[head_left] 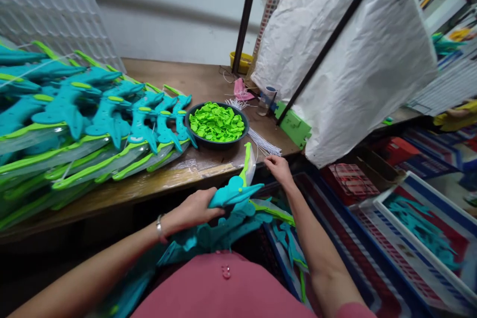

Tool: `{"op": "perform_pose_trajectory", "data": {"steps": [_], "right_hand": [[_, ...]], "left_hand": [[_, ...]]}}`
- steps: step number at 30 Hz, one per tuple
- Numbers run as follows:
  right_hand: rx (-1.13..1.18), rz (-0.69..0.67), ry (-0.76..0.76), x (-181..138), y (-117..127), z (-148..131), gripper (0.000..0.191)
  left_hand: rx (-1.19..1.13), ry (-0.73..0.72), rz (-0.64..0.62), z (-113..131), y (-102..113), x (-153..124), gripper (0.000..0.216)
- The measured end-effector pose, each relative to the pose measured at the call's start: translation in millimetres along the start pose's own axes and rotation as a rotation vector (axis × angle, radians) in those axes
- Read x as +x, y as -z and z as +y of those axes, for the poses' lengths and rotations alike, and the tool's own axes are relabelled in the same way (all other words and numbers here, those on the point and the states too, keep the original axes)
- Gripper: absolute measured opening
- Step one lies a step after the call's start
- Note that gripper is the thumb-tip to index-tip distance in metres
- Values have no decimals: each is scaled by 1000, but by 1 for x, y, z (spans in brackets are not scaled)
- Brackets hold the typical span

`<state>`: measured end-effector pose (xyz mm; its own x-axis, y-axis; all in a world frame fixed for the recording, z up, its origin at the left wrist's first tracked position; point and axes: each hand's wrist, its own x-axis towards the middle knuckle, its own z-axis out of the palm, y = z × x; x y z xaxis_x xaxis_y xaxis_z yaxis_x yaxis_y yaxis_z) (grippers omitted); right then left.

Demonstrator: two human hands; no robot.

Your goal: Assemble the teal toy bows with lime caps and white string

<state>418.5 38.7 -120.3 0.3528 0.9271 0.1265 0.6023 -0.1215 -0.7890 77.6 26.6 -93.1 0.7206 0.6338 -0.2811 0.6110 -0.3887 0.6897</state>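
My left hand (197, 207) grips a teal plastic toy (238, 191), shaped like a winged reptile, with a lime-green-edged clear wing pointing up. More teal toys lie below it, close to my body. Beyond them, my right hand (278, 165) is at the table's edge with thumb and fingers pinched together. It is by the ends of a bundle of thin white ties (263, 143); whether a tie is between the fingertips cannot be made out. A dark round bowl (219, 144) full of small lime-green pieces sits on the table nearby.
Stacked teal toys with green-edged wings (108, 114) cover the table's left side. A large white sack (343, 59) stands at right behind a dark metal bar. Green foam blocks (294, 126) lie beneath it. Crates, one holding teal parts (421, 228), are at lower right.
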Motion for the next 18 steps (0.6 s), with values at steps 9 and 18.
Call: {"op": "perform_pose_trajectory", "data": {"steps": [9, 18], "right_hand": [[-208, 121, 274, 44, -58, -20, 25], [-488, -198, 429, 125, -109, -91, 26]], "left_hand": [[-307, 24, 17, 3, 59, -50, 54], [-453, -124, 356, 57, 212, -89, 43]]}}
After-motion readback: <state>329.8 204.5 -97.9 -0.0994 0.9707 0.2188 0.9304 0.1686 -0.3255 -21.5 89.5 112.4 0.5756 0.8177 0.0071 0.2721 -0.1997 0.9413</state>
